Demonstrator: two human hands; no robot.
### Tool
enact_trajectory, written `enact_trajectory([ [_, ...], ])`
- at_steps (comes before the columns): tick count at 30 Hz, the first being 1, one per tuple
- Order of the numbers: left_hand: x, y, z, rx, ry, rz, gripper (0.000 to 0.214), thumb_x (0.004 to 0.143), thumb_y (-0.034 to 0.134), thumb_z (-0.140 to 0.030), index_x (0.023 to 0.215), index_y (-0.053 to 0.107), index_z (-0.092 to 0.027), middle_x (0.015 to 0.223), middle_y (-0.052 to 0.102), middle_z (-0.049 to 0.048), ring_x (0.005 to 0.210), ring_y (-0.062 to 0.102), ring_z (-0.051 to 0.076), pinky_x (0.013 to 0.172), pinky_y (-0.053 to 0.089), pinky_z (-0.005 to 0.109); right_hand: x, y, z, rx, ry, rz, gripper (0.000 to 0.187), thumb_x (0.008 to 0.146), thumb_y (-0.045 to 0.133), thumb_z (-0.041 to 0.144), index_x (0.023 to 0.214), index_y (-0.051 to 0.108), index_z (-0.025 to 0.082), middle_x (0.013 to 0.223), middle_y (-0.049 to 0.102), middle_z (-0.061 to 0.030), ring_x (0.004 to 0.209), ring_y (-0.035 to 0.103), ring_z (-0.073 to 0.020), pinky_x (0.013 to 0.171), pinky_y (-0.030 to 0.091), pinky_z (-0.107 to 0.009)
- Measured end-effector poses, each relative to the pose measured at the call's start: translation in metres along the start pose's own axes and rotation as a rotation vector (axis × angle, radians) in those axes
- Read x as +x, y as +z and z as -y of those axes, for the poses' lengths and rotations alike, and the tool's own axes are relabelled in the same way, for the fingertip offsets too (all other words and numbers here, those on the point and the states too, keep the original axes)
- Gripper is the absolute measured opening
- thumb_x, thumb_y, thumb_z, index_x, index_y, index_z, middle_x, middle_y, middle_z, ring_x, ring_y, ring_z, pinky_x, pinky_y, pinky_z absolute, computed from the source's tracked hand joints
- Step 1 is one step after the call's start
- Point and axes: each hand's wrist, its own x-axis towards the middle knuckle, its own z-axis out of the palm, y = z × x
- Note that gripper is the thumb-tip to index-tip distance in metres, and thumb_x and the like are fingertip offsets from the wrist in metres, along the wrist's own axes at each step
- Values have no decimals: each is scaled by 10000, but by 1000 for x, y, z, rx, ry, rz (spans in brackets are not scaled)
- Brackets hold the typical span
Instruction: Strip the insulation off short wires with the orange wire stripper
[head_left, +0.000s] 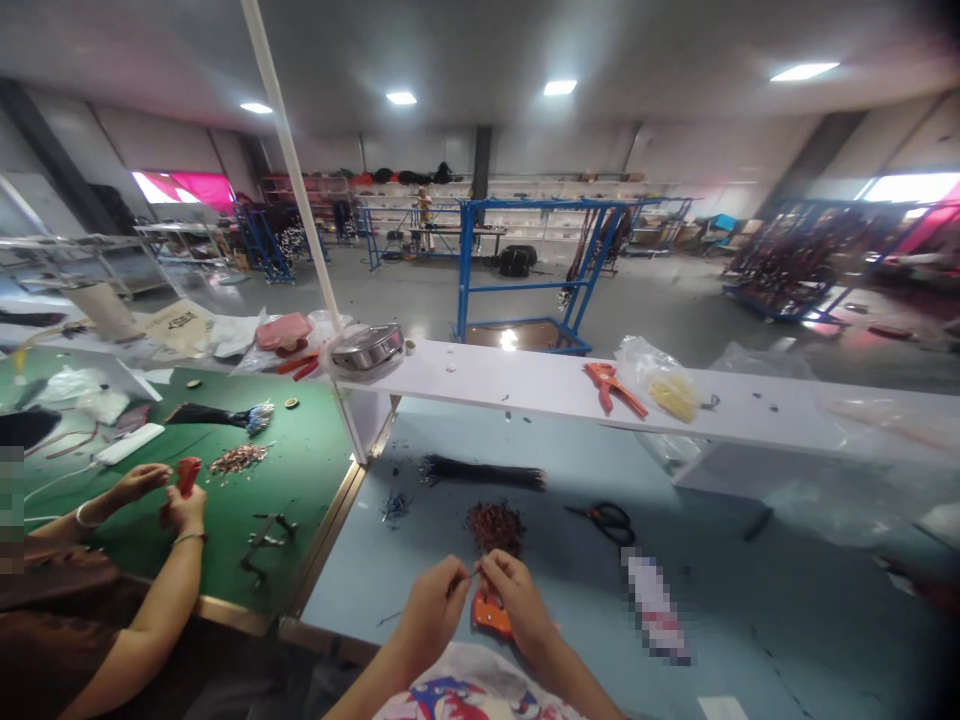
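Now, at the near edge of the pale-blue workbench (352, 610), pinching a thin wire (466, 576) from both sides, with the left hand (431, 618) and right hand (519, 605) drawn close together, the fingertips (487, 565) pressing in on the strand and the remaining fingers curling inward rather than spreading. Sitting half hidden beneath the palms, an orange hand tool (489, 615), whether gripped or merely lying there impossible to tell. Just ahead, a heap of small reddish-brown pieces (495, 527) lying ready or finished, no telling which, and beyond it a long bundle of dark wires (480, 472) stretching sideways, so plenty of material sitting out on the bench, with black-handled scissors (609, 522) lying to the right. Farther on, an orange crimping plier (611, 387) resting on a white shelf (510, 375) beside a plastic bag (660, 385). Across the divider, on a green mat (300, 500), a co-worker's hands (161, 495) working a red tool (185, 485) near a similar heap of pieces (238, 459). Far off, blue metal racks (525, 270) standing across the workshop floor.
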Motion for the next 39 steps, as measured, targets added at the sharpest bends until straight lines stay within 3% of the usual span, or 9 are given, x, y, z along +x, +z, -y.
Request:
enact_trajectory([
  [4, -1, -4, 10, 29, -25, -44, 173, 861, 385, -240, 745, 501, -188, 663, 550, -11, 614, 481, 111, 600, 341, 227, 13, -16, -9, -115, 6, -24, 402, 761, 520, 558, 714, 553, 160, 568, 520, 8, 524, 471, -126, 547, 379, -253],
  [7, -1, -11, 19, -26, -58, -133, 172, 854, 401, -269, 731, 489, -185, 646, 511, -17, 616, 479, 113, 605, 352, 232, 20, -40, -30, -508, -75, -90, 354, 818, 421, 463, 708, 566, 160, 644, 577, -44, 644, 555, -186, 665, 427, -310],
  [10, 1, -18, 25, -247, -176, -202, 192, 837, 430, -336, 726, 465, -182, 607, 466, -37, 543, 456, 99, 529, 354, 216, 12, -66, -69, -1008, -56, -96, 321, 766, 481, 317, 978, 620, 120, 1041, 622, -161, 1011, 560, -285, 891, 390, -382],
  [13, 4, -20, 28, -497, -309, -224, 224, 810, 456, -396, 742, 438, -184, 560, 442, -68, 411, 378, 66, 406, 287, 188, -7, -84, -114, -1314, 134, -53, 591, 656, 596, 289, 1225, 529, 142, 1340, 459, -189, 1239, 412, -349, 1007, 298, -436],
  [17, 5, -15, 25, -620, -319, -220, 246, 781, 501, -411, 744, 434, -177, 537, 439, -83, 378, 349, 44, 374, 255, 165, -24, -94, -145, -1406, 139, -15, 608, 660, 587, 285, 1258, 508, 210, 1397, 420, -133, 1279, 375, -327, 1039, 253, -431],
  [21, 9, -12, 19, -639, -297, -219, 226, 770, 518, -382, 744, 450, -169, 543, 444, -80, 399, 364, 40, 390, 272, 161, -19, -88, -126, -1425, 101, -52, 482, 649, 572, 240, 1124, 595, 166, 1263, 537, -158, 1186, 459, -331, 1007, 262, -437],
  [29, 19, -34, 14, -666, -324, -363, 217, 717, 569, -360, 732, 474, -166, 558, 469, -64, 438, 388, 45, 406, 274, 156, -11, -62, -52, -776, 341, -34, 237, 566, 594, 273, 768, 584, 148, 700, 628, -58, 748, 576, -256, 702, 397, -366],
  [34, 20, -41, 8, -834, -371, -380, 260, 687, 626, -370, 772, 488, -167, 515, 438, -86, 401, 341, 29, 382, 222, 140, -18, -44, -25, -422, 324, 134, 379, 615, 446, 232, 962, 580, 156, 918, 652, -41, 821, 583, -180, 688, 430, -270],
  [39, 18, -36, -3, -885, -355, -374, 248, 701, 641, -347, 794, 516, -154, 552, 479, -66, 411, 342, 22, 386, 237, 139, -33, -25, 9, 265, 351, 309, 447, 625, 483, 214, 1060, 549, 136, 960, 655, -97, 857, 618, -207, 788, 450, -339],
])
